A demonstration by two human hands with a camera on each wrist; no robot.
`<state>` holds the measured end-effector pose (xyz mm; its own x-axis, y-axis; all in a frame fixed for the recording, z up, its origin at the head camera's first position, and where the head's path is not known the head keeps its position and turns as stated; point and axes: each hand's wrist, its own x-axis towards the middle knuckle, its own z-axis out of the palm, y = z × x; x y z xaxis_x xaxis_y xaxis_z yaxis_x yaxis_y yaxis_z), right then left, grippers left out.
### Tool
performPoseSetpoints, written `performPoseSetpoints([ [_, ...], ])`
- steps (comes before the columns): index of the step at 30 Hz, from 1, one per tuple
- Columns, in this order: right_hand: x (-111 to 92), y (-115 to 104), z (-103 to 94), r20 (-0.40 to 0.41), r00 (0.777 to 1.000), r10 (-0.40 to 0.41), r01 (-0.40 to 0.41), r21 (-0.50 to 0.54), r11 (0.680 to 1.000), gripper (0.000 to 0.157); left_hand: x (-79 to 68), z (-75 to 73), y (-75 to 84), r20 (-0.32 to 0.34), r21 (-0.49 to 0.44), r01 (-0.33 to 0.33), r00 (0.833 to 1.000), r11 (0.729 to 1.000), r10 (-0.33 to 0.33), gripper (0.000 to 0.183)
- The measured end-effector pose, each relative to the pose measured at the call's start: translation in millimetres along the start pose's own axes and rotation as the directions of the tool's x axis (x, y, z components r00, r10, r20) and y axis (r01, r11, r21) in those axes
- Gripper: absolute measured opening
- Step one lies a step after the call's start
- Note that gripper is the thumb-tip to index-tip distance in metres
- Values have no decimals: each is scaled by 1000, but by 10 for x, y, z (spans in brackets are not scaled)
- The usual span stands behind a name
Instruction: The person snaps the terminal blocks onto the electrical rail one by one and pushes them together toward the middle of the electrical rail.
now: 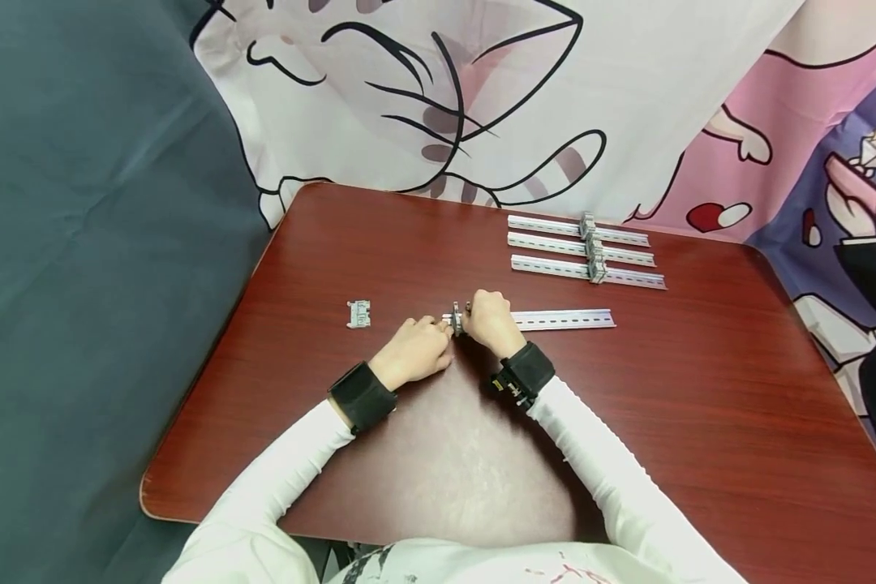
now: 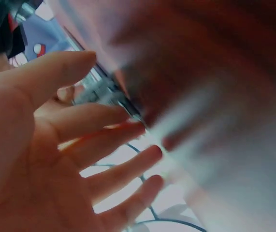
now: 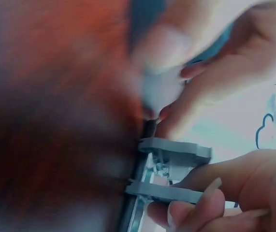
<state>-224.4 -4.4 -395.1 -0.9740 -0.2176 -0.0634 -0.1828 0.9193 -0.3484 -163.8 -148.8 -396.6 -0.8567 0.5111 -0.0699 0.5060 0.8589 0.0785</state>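
Observation:
A slotted metal DIN rail (image 1: 565, 319) lies across the middle of the table. Two thin grey terminal blocks stand on its left part, one nearer the left hand (image 3: 176, 147) and one at the right fingers (image 3: 164, 191). My right hand (image 1: 491, 320) pinches the block on its side, one finger reaching between the two. My left hand (image 1: 414, 350) pinches the rail's left end between thumb and fingers, its other fingers spread in the left wrist view. A pale grey terminal block (image 1: 359, 314) lies flat further left. Blur hides the exact left contact.
Three DIN rails (image 1: 543, 242) lie side by side at the back right, each with grey terminal blocks (image 1: 596, 264) near its middle. The wooden table (image 1: 321, 251) ends at a patterned cloth (image 1: 409, 162) behind and a teal curtain (image 1: 102, 284) on the left.

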Motion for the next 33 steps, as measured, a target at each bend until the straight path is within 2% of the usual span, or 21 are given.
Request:
performPoseSetpoints([
  [2,-23,11,6,-18,1000,-13,13,11,1000,36,-62,-30,-85,-63,-34,4,998,999,-7,19],
  [4,-45,32,10,-38,999,-36,36,19,999,40,-129,-58,-194,-143,-58,23,989,998,-31,13],
  [6,-62,58,16,-57,997,-54,56,30,998,43,-190,-81,-325,-214,-68,72,973,995,-85,12],
  [8,-75,71,13,-75,994,-76,79,35,996,46,-255,-119,-470,-243,-77,144,957,987,-159,15],
  [10,-82,77,9,-85,992,-89,92,37,995,48,-314,-153,-611,-216,-78,225,947,971,-236,29],
  [11,-83,78,7,-88,992,-94,97,36,995,48,-340,-170,-677,-183,-74,259,946,963,-269,37],
  [15,-95,74,-19,-69,995,-78,83,60,995,51,-401,-200,-872,5,-95,318,948,943,-319,67],
  [18,-120,77,-53,-56,996,-72,77,95,992,53,-417,-180,-961,106,-150,328,943,933,-314,74],
  [20,-131,97,-101,-60,995,-78,84,102,991,53,-399,-167,-1004,126,-183,324,944,928,-304,73],
  [23,-157,143,-165,-64,994,-89,96,113,989,51,-385,-143,-1041,86,-200,293,956,935,-281,68],
  [28,-206,245,-225,-63,994,-91,99,135,986,48,-372,-105,-1055,-32,-163,223,973,961,-231,62],
  [33,-240,342,-226,-79,993,-92,103,148,984,48,-350,-108,-997,-66,-162,193,976,968,-206,70],
])
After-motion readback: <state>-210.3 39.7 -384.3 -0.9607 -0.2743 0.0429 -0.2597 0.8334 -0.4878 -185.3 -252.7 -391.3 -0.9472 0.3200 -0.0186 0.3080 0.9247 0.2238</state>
